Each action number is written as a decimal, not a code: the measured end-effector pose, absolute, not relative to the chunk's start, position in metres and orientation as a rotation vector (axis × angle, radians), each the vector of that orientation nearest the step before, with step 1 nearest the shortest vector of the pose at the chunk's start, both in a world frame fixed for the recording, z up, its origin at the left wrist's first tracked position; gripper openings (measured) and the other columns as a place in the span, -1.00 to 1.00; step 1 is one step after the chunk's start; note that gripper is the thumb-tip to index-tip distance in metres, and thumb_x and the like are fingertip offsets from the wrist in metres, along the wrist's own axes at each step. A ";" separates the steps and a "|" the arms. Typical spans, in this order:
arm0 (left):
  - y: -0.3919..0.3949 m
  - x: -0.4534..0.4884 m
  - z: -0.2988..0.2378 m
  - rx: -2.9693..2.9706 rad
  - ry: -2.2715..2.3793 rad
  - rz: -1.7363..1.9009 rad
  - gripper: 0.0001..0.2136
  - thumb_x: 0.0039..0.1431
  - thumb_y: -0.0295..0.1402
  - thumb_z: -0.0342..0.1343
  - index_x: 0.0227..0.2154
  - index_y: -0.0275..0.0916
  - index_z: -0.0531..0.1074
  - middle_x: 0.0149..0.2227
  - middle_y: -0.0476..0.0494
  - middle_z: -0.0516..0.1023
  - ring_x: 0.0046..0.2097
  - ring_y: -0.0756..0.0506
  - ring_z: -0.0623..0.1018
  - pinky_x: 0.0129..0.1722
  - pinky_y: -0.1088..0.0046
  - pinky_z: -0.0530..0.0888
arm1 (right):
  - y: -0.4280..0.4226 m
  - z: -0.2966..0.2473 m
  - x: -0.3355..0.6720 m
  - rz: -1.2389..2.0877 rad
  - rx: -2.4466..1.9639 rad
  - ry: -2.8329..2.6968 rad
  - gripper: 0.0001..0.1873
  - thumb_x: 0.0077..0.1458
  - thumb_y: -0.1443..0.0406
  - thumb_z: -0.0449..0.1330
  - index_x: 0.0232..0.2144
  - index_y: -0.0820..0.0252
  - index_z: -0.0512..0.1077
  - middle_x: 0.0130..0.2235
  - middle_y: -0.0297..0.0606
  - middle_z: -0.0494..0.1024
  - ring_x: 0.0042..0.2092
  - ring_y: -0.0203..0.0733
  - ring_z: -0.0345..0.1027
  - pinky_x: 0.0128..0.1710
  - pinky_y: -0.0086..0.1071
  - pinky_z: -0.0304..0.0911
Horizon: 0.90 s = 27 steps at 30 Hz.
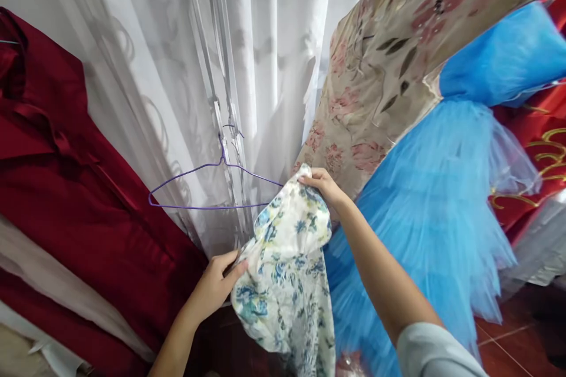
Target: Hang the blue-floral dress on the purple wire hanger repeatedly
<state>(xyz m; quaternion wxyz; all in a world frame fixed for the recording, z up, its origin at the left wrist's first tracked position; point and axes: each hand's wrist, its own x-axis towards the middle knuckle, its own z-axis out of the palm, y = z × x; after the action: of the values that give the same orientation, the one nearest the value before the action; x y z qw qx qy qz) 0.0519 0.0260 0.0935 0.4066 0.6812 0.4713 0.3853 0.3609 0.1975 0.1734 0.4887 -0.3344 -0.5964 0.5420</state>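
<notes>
A white dress with a blue and green floral print (292, 259) hangs between my hands. Its upper right part covers one end of a purple wire hanger (190, 207), whose left half is bare. The hanger's hook rests on a clear stand. My right hand (325, 185) pinches the dress at its top corner, by the covered hanger end. Lower and to the left, my left hand (221, 276) grips the dress's other side between thumb and fingers, below the hanger's bar.
Dark red garments (110, 188) hang at the left. On the right are a beige floral garment (354, 111), a blue layered tulle dress (424, 188) and a red one with gold trim (543, 159). White curtains (283, 41) stand behind the clear stand (216, 17). Red tiles (504, 335) form the floor.
</notes>
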 end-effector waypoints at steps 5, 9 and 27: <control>0.044 0.029 0.131 1.654 1.204 1.199 -0.70 0.20 -0.12 0.15 -0.45 -0.27 0.36 -0.46 0.00 0.32 -0.38 0.00 0.34 -0.41 0.57 0.30 | 0.245 0.191 0.293 1.567 -0.709 -1.489 -0.69 -0.10 0.11 0.43 -0.42 0.20 0.51 -0.46 -0.34 0.57 -0.47 -0.29 0.39 -0.44 -0.46 0.31; 0.053 -0.029 0.146 1.700 1.237 1.039 -0.75 0.19 -0.14 0.15 -0.35 -0.25 0.43 -0.41 -0.02 0.44 -0.37 -0.02 0.42 -0.39 0.55 0.34 | 0.240 0.202 0.270 1.737 -0.616 -1.658 -0.68 -0.09 0.17 0.43 -0.30 0.21 0.52 -0.46 -0.35 0.55 -0.50 -0.32 0.36 -0.51 -0.50 0.26; 0.138 -0.095 0.215 2.141 1.670 1.251 -0.65 0.16 -0.28 0.08 0.02 -0.14 0.34 0.15 -0.21 0.44 0.01 -0.15 0.53 -0.02 0.35 0.44 | 0.204 0.203 0.286 1.415 -0.906 -1.604 -0.61 -0.18 0.21 0.45 -0.25 0.29 0.60 -0.33 -0.21 0.66 -0.30 -0.12 0.53 -0.36 -0.38 0.41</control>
<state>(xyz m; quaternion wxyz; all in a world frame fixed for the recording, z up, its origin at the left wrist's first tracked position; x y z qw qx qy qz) -0.0950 0.1384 0.2146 0.0757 0.7141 0.5571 0.4172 0.2855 0.2038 0.2032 0.3979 -0.3579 -0.6335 0.5589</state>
